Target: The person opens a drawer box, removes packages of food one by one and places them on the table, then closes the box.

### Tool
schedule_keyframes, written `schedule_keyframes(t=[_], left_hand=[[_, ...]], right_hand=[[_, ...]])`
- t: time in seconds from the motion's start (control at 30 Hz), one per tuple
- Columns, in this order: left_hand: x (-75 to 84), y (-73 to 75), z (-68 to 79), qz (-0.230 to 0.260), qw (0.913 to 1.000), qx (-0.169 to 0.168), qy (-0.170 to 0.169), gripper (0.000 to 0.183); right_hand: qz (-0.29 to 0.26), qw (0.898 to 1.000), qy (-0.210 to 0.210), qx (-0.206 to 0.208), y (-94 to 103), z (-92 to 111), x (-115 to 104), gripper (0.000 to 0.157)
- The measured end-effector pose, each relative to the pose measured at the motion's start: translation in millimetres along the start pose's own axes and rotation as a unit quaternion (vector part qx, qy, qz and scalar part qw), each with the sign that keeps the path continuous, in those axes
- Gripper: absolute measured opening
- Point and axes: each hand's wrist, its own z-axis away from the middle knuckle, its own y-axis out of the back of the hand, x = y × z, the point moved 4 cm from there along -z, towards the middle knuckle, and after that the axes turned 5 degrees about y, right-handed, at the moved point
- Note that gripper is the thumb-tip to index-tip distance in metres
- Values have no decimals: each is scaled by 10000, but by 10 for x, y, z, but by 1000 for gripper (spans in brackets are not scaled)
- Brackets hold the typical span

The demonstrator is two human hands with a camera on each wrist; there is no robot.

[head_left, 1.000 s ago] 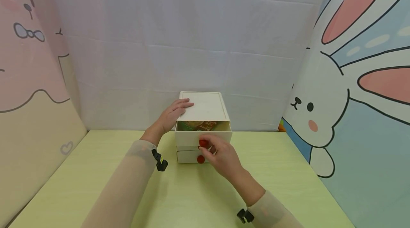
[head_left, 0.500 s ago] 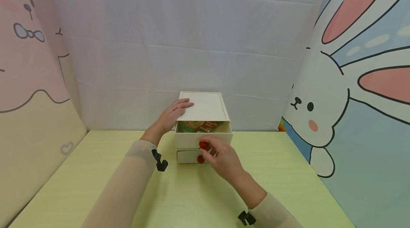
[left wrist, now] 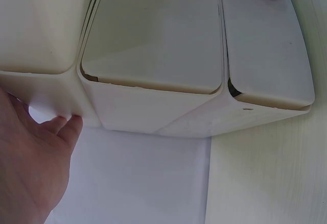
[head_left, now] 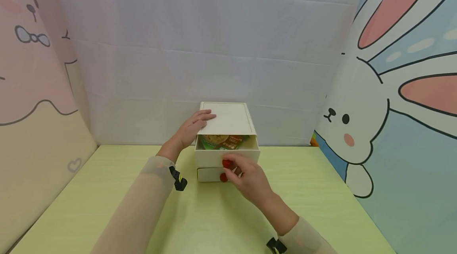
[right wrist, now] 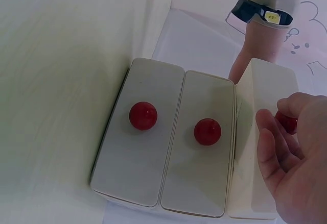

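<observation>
A white cabinet (head_left: 230,121) of stacked drawers stands on the table. Its top drawer (head_left: 207,158) is partly pulled out, and a green and brown-red printed food packet (head_left: 230,141) shows inside. My right hand (head_left: 251,178) pinches the red round knob (head_left: 227,163) on that drawer between thumb and fingers. On the cabinet's upper left edge rests my left hand (head_left: 192,129), its fingers stretched over the top; the left wrist view shows some fingertips against the side. Below, the two lower drawers, with red knobs (right wrist: 207,131), are pushed in.
The pale green table (head_left: 125,190) runs toward me and to both sides. A white cloth (head_left: 214,47) hangs behind the cabinet. Panels with cartoon figures, a pink one (head_left: 32,67) and a rabbit one (head_left: 410,147), flank the table. Black bands sit on both wrists.
The top drawer has slid a little farther out toward me, with my right hand on its knob, and more of the packet shows. My left hand has kept its place on the cabinet.
</observation>
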Motion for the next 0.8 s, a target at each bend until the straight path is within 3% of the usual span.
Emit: schedule_keyframes(t=[0.8], left_hand=[[12, -10, 14, 6, 10000, 24, 5, 52]], right_hand=[[-35, 10000, 31, 3, 16, 68, -48, 36]])
